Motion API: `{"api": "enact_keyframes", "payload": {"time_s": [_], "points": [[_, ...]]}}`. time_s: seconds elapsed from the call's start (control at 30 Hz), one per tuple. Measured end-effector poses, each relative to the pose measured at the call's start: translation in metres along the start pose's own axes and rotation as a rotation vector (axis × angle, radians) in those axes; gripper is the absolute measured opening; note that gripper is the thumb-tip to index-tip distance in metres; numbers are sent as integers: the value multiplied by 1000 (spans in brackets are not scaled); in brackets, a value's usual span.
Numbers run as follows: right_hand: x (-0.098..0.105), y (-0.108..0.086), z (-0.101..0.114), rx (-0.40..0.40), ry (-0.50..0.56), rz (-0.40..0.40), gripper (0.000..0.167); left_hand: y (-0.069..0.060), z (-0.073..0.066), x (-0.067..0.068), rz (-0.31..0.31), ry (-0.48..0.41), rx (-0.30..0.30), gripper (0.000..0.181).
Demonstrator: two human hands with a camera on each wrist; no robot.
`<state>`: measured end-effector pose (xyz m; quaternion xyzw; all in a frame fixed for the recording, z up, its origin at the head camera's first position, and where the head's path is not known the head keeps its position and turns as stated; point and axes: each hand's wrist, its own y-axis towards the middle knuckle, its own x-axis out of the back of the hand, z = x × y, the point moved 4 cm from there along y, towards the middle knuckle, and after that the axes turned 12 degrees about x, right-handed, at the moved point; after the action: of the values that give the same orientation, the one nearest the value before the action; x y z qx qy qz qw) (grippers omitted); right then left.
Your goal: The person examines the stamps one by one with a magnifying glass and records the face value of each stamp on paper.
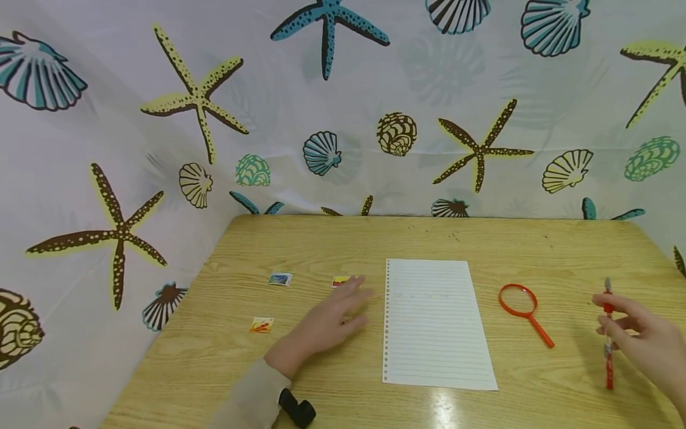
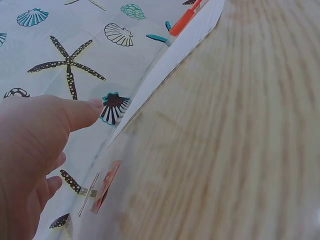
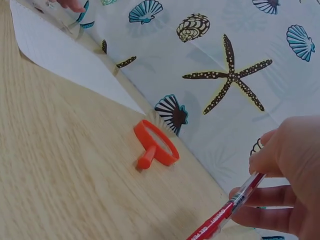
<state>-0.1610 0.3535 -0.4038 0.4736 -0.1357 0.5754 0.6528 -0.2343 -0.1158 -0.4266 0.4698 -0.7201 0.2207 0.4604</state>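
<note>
My right hand (image 1: 645, 339) pinches a red gel pen (image 1: 609, 366) between thumb and fingers at the table's right side. In the right wrist view, white lettering shows on the red gel pen (image 3: 212, 225). Fingers apart and loosely extended, my left hand (image 1: 324, 325) is left of a lined white sheet of paper (image 1: 436, 339) and holds nothing. Just beyond its fingertips, a small picture card (image 1: 339, 282) is partly covered by the hand. Faint marks on the sheet are too small to read. A red magnifying glass (image 1: 541, 332) lies between the sheet and my right hand.
Two more small picture cards, one bluish (image 1: 280, 279) and one orange-yellow (image 1: 262, 325), lie on the left part of the wooden table (image 1: 536, 238). A cloth (image 1: 364, 107) printed with shells and starfish hangs behind and beside the table.
</note>
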Motion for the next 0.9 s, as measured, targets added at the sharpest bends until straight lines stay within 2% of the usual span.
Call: {"api": "enact_keyframes", "payload": {"time_s": [0.07, 0.2, 0.33, 0.43, 0.57, 0.73, 0.9], "points": [[-3, 2, -4, -9, -63, 51, 34, -2, 1, 5, -14, -5, 7, 51], [-12, 6, -11, -12, -164, 211, 43, -7, 4, 12, -38, -6, 13, 53], [-20, 7, -19, 23, -262, 339, 59, -9, 7, 17, -70, 67, 31, 57], [-27, 5, -24, 63, -320, 361, 60, -10, 9, 21, -107, 189, 77, 62], [-34, 4, -32, 58, -374, 393, 63, -12, 13, 24, -132, 307, 166, 69], [-37, 2, -38, 19, -363, 452, 68, -15, 14, 26, -118, 312, 235, 72], [-42, -1, -40, -5, -340, 495, 70, -17, 14, 27, -121, 305, 247, 72]]}}
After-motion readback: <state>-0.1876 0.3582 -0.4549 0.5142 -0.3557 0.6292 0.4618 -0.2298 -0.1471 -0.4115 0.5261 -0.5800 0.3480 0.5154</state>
